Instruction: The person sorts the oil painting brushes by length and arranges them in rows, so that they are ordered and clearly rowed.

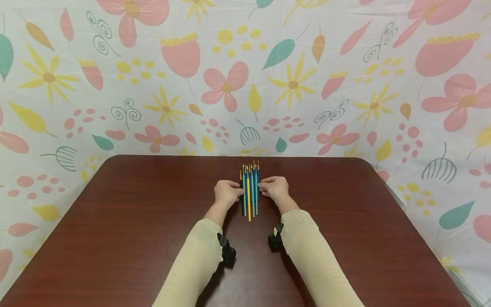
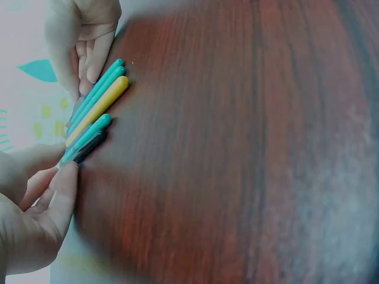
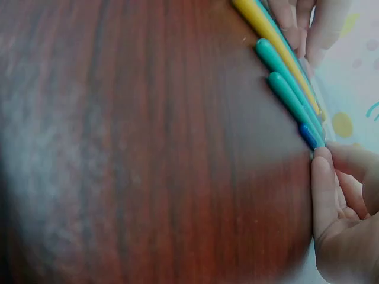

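A bunch of paintbrushes [image 1: 249, 192] lies side by side on the dark red-brown table, bristles toward the far edge. The handles are teal, dark blue and black, with one yellow handle [image 2: 98, 111] reaching nearest. My left hand [image 1: 229, 192] touches the bunch's left side with thumb and fingertips, by the black-handled paintbrush [image 2: 90, 147]. On the opposite side, my right hand [image 1: 275, 187] rests its thumb and fingertips against the outer dark-blue-handled paintbrush [image 3: 308, 136]. Neither hand wraps round the bunch. Bristle ends are out of sight in both wrist views.
The wooden table [image 1: 134, 221] spreads wide to both sides and toward me. Behind its far edge hangs a white cloth [image 1: 261, 128] printed with flowers and leaves. Black wrist cameras [image 1: 227, 251] sit on both cream sleeves [image 1: 318, 251].
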`<act>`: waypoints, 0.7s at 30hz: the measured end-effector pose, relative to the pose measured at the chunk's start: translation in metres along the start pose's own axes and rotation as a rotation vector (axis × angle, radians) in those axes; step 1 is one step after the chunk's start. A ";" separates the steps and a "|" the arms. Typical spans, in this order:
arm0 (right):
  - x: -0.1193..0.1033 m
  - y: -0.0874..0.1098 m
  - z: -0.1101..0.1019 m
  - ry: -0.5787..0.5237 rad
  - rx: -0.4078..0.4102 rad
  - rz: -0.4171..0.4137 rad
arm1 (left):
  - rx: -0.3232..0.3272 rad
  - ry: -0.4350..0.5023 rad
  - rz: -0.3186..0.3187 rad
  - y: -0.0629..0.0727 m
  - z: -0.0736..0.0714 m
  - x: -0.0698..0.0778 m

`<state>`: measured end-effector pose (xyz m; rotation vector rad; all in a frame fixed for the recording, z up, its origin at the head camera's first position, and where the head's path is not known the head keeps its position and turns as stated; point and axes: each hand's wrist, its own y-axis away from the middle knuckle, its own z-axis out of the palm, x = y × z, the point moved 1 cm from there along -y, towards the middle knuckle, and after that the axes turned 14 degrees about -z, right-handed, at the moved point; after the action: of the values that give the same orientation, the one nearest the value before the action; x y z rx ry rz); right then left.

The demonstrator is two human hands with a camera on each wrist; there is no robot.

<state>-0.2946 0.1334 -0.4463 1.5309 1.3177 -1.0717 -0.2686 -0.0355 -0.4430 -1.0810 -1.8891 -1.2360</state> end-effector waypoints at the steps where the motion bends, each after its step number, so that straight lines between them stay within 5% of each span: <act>1: 0.001 0.000 0.000 0.004 0.002 -0.001 | 0.008 0.019 -0.014 0.000 0.000 0.000; 5: 0.003 0.000 -0.001 0.008 0.002 -0.008 | 0.070 0.070 -0.032 0.001 0.005 -0.002; 21: 0.008 -0.002 -0.001 -0.004 -0.013 -0.034 | 0.255 0.073 0.059 0.009 0.019 -0.014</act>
<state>-0.2956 0.1368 -0.4535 1.5009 1.3503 -1.0850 -0.2555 -0.0198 -0.4584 -0.9356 -1.8848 -0.9574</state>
